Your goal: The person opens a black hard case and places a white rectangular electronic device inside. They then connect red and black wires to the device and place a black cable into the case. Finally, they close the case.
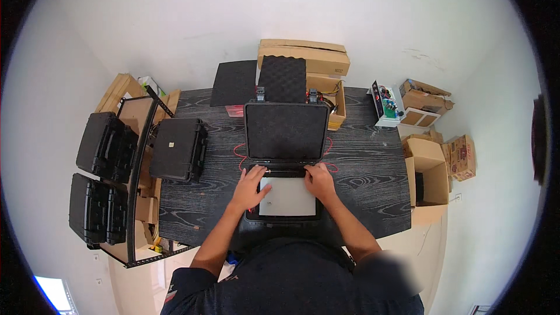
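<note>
Both hands rest inside an open black hard case that sits at the near edge of a dark wood-grain worktop. On the person's left, the left hand lies palm down with fingers spread, on the left edge of a pale grey panel that fills the lower half of the case; its fingertips reach the back rim of the panel. The right hand lies the same way on the panel's right upper corner, fingers pointing toward the hinge. Neither hand is closed around anything; whether the fingertips grip the panel's edge cannot be told. The case lid stands open away from the person, lined with dark foam. Red wires loop out on the worktop at both sides of the case. Behind the lid, two black foam sheets lean against the wall, one smooth and one ridged, next to stacked cardboard boxes. A closed black case lies on the left part of the worktop, and more closed black cases sit on a metal-framed rack further left. Open cardboard boxes stand on the floor to the right.
</note>
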Motion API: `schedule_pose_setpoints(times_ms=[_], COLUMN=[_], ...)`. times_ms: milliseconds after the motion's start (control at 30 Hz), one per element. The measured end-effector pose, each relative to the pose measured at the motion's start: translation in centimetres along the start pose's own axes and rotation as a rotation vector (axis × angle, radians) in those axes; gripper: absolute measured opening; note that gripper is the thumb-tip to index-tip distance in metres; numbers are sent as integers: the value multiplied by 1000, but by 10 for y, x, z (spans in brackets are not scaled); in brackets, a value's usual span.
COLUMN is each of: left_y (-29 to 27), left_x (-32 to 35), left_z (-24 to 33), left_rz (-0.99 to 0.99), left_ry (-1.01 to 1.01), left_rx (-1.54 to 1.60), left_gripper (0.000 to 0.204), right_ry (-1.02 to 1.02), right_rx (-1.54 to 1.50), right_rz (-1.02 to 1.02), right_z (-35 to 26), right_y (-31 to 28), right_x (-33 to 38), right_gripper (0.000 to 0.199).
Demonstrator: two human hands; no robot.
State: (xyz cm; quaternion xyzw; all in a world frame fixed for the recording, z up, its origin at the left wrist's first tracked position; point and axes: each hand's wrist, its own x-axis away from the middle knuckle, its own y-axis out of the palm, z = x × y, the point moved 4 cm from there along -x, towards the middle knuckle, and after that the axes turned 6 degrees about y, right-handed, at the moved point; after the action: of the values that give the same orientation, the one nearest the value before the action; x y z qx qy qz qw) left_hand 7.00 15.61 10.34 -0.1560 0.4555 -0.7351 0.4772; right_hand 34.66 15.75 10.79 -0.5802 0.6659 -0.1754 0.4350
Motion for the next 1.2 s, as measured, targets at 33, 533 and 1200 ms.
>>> schedule_pose_setpoints(times_ms=[33, 533, 1200], left_y=[5, 26, 7], left_x=[2, 14, 88], left_z=[2, -13, 6], left_rz=[2, 2, 251], left_ry=[-30, -82, -83], left_rx=[-3, -35, 840], left_gripper=[67, 81, 104], right_ry=[3, 316, -55], right_rx=[-22, -680, -37], right_rz=[65, 111, -405], right_z=[-1, 5, -42], right_y=[-5, -66, -107], right_x=[-4, -121, 110], right_gripper=[22, 71, 69])
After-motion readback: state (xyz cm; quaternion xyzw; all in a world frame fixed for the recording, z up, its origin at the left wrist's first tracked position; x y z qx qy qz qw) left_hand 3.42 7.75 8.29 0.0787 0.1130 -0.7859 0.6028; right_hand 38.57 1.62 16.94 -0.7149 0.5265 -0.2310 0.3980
